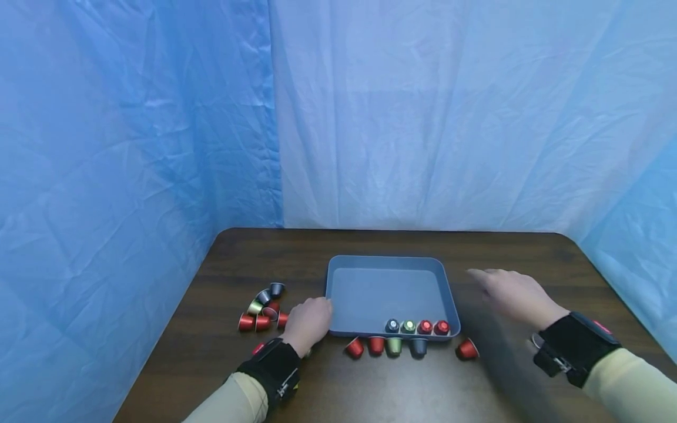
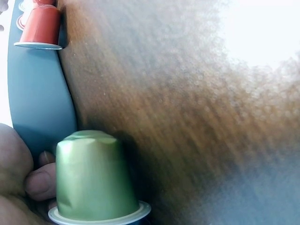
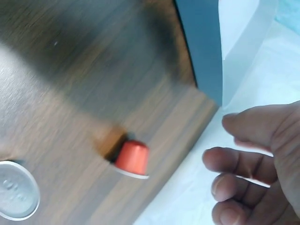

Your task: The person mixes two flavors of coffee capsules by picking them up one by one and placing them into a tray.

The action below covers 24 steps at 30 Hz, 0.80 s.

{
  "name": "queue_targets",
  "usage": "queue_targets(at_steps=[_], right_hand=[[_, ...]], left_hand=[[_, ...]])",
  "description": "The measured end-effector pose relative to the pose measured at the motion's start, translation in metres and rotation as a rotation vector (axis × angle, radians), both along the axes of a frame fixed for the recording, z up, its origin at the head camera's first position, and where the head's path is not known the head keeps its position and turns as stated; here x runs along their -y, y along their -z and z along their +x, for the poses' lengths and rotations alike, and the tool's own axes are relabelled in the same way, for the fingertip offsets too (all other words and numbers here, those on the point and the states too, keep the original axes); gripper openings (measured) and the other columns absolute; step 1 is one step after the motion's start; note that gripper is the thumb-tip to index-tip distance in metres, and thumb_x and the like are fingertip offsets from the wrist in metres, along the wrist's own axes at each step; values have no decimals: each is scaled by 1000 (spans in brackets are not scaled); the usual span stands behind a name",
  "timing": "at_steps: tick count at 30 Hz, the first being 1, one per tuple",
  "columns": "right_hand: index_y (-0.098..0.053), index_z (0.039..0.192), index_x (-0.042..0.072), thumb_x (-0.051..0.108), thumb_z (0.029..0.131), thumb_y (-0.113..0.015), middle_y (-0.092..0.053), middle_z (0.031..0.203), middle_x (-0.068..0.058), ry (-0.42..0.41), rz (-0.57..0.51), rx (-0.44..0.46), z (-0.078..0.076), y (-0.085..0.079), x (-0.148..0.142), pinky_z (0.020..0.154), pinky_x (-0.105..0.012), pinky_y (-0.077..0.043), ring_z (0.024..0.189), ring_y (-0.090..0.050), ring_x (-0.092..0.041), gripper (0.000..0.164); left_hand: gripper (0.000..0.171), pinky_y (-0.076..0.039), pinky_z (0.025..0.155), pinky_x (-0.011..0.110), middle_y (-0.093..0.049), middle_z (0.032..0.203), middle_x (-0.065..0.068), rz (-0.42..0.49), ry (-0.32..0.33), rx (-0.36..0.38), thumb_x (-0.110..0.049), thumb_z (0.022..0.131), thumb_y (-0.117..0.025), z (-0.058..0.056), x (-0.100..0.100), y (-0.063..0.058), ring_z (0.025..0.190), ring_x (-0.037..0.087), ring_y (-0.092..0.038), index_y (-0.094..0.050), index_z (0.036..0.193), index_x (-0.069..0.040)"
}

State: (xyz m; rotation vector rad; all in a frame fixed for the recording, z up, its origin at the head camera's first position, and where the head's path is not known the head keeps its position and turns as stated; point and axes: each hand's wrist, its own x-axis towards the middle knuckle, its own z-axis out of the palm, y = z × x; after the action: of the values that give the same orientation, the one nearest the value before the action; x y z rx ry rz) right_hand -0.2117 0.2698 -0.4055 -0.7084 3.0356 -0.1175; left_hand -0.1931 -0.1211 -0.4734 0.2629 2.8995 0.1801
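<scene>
This looks like a curtained-off booth, with blue sheets surrounding a wooden table.

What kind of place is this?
Likely a staged recording booth: blue sheeting hangs behind and beside a dark wooden table, and black wrist-worn devices are in view.

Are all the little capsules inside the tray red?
No; in the head view, a dark capsule and a green capsule sit inside the tray along with two red capsules.
</scene>
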Motion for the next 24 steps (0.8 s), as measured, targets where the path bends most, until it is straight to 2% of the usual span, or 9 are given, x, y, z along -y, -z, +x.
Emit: queue_targets(at_steps=[2,5,10,15,19,22,24], right_hand=[[-63,130,-2,6,87,-78,-74,97,-9,12,-2,17,0,-1,-5,52,-31,-46,67,-60,-14,47],[-62,130,-2,6,88,-77,-73,94,-7,33,1,33,0,-1,-11,50,-30,-42,66,-58,-12,45],[-59,134,-5,6,90,-74,-73,106,-19,97,14,95,0,-1,-19,49,-32,-38,61,-52,-14,48],[-55,137,-7,5,91,-70,-72,108,-20,155,45,172,-1,1,-26,52,-34,-44,64,-53,-15,50],[-54,139,-7,6,93,-69,-71,99,-14,172,64,222,-3,6,-30,52,-34,-42,61,-50,-16,50],[-54,139,-8,5,93,-70,-71,94,-12,173,86,228,-3,11,-33,51,-32,-41,58,-48,-16,50],[-55,137,-8,3,92,-70,-71,95,-14,175,110,228,-4,14,-33,53,-33,-47,62,-52,-17,49]], left_hand=[[12,-56,69,40,-60,78,4,-1,-6,4,-16,102,-62,0,0,0,70,19,-59,-70,99,-7],[13,-57,69,40,-60,79,4,-8,-6,1,-17,102,-63,1,0,0,70,20,-59,-70,101,-7],[11,-58,71,41,-61,80,4,-11,1,-8,-16,101,-64,1,0,0,71,19,-60,-70,102,-7],[11,-58,72,41,-62,82,4,-12,8,-15,-16,101,-65,1,0,1,72,19,-61,-71,103,-7],[12,-58,72,41,-63,82,5,-14,6,-17,-16,101,-65,1,0,2,72,19,-61,-71,104,-7],[12,-58,73,42,-62,83,5,-17,6,-18,-16,101,-65,1,0,2,73,20,-61,-71,105,-6],[13,-58,73,42,-62,83,5,-17,8,-20,-17,101,-65,1,1,2,73,20,-61,-71,105,-6]])
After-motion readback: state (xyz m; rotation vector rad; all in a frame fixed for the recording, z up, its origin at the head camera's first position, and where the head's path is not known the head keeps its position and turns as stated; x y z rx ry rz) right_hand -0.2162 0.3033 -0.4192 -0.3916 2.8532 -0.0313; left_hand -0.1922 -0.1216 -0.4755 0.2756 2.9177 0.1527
